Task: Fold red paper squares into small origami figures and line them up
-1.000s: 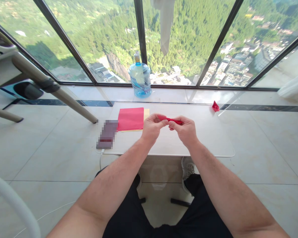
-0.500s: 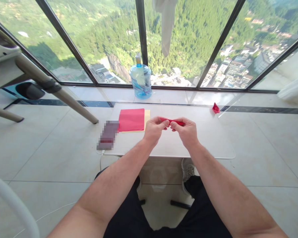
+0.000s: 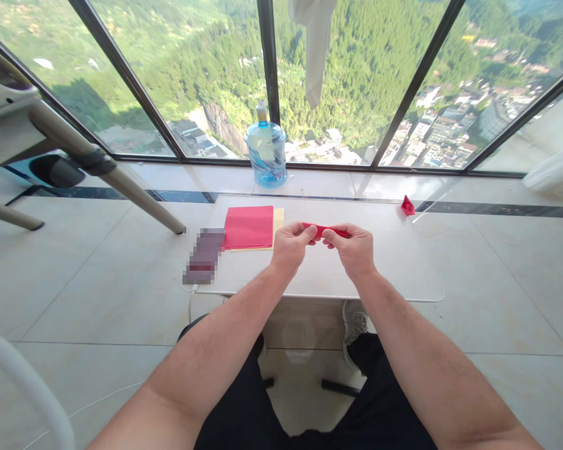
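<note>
Both of my hands hold a narrow folded piece of red paper [image 3: 319, 229] above the small white table [image 3: 398, 262]. My left hand [image 3: 291, 244] pinches its left end with closed fingers. My right hand [image 3: 353, 248] pinches its right end, thumb and fingers pressed together. The two hands almost touch at the middle of the strip. A stack of red paper sheets [image 3: 248, 227] on a cream sheet lies on the table just left of my left hand.
A small folded red paper figure [image 3: 407, 205] sits at the table's far right corner. A blurred dark flat object [image 3: 203, 255] lies on the table's left edge. A blue water jug [image 3: 265, 153] stands by the window. A treadmill frame [image 3: 56, 140] is at left.
My hands have shifted very slightly and the fingertips have worked along the red strip; otherwise the scene is the same.
</note>
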Tool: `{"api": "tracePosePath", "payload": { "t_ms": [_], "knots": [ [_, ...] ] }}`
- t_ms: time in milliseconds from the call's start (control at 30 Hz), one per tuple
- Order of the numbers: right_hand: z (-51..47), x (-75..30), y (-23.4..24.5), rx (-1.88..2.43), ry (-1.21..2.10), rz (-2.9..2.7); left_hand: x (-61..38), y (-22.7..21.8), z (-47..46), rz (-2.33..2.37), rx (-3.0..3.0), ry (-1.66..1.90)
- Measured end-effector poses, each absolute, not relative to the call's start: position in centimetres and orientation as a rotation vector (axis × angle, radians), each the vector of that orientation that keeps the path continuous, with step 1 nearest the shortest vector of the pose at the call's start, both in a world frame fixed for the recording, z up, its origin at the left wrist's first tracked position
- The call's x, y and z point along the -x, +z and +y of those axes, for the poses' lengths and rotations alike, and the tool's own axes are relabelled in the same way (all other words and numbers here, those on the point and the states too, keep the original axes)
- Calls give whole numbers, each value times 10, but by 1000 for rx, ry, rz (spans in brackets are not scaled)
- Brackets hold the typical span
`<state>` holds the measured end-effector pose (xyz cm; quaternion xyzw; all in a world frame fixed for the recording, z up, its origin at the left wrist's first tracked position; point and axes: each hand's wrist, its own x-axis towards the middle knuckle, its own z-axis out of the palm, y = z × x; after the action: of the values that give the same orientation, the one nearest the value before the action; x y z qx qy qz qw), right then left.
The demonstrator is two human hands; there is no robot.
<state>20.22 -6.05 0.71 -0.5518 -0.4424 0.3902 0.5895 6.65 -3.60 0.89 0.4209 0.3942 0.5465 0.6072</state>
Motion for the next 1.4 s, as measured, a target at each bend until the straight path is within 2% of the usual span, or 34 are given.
{"api": "tracePosePath", "payload": {
  "t_ms": [267, 733, 967, 1400],
  "knots": [
    [-62, -202, 9, 1189, 994, -999, -66, 12, -35, 940, -948, 1406],
    [-64, -215, 12, 1127, 1099, -1089, -53, 14, -28, 908, -1001, 1339],
    [-69, -207, 5, 1339, 738, -1373, -61, 14, -33, 959, -803, 1207],
    [-67, -208, 5, 1316, 519, -1553, -62, 7, -35, 1048, -1093, 1154]
  ]
}}
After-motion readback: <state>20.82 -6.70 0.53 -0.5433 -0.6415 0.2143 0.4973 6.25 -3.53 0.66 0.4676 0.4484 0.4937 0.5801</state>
